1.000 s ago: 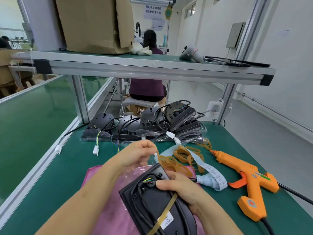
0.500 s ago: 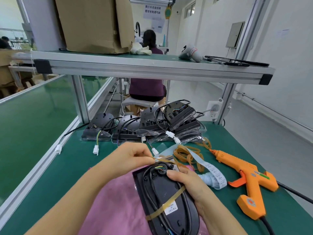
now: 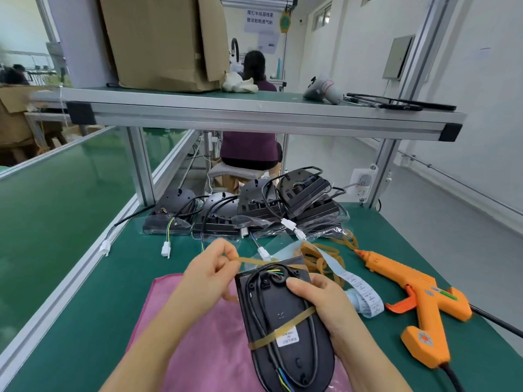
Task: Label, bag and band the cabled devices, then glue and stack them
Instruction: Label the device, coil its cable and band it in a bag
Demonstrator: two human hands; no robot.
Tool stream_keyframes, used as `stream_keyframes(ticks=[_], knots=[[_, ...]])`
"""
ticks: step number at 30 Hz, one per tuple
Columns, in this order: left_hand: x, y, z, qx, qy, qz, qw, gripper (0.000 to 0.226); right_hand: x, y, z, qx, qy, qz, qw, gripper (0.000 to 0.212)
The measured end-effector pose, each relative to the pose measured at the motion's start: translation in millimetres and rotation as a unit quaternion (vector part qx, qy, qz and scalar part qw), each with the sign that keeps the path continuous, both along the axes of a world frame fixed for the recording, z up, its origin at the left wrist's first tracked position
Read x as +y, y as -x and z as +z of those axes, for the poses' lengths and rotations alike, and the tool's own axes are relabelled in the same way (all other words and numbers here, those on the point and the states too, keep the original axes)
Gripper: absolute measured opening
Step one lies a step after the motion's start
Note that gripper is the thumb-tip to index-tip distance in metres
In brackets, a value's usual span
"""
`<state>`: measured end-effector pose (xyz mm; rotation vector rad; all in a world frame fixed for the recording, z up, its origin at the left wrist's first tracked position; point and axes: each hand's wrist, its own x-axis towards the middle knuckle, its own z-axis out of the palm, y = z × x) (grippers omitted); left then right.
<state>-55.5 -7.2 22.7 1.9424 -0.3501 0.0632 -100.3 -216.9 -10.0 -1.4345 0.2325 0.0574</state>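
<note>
The right hand (image 3: 319,301) is gripping the black device (image 3: 278,309) above the pink cloth (image 3: 198,335), while the left hand (image 3: 209,270) is pinching a stretched rubber band (image 3: 254,261) at its top end. Pulling it wide and level is looking like the way to clear both corners without snagging the cable (image 3: 252,302).

The device (image 3: 280,315) turned straighter, left hand (image 3: 212,268) stretching a second rubber band (image 3: 254,261) — across its top
</note>
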Motion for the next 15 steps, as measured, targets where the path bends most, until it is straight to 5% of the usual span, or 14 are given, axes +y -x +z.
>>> stream_keyframes(ticks=[4,7,9,12,15], knots=[[-19.7,18.0,4.2,-0.243,-0.131,0.083,0.957,0.011,10.5,-0.8,4.0,0.01,0.026,-0.006,1.0,0.052],[-27.7,31.3,0.7,-0.424,-0.24,0.003,0.873,0.006,10.8,0.5,6.8,0.022,-0.002,-0.002,1.0,0.033],[-28.2,35.7,-10.4,-0.489,-0.235,-0.043,0.839,0.009,5.3,2.4,6.6,0.029,-0.021,-0.01,0.999,0.026],[-15.8,35.4,-30.3,-0.472,-0.193,-0.05,0.859,0.012,-3.5,5.0,5.9,0.028,-0.026,-0.037,0.999,0.028],[-5.8,32.5,-42.9,-0.343,-0.115,-0.023,0.932,0.013,-7.0,6.1,5.3,0.019,-0.045,-0.051,0.998,0.028]])
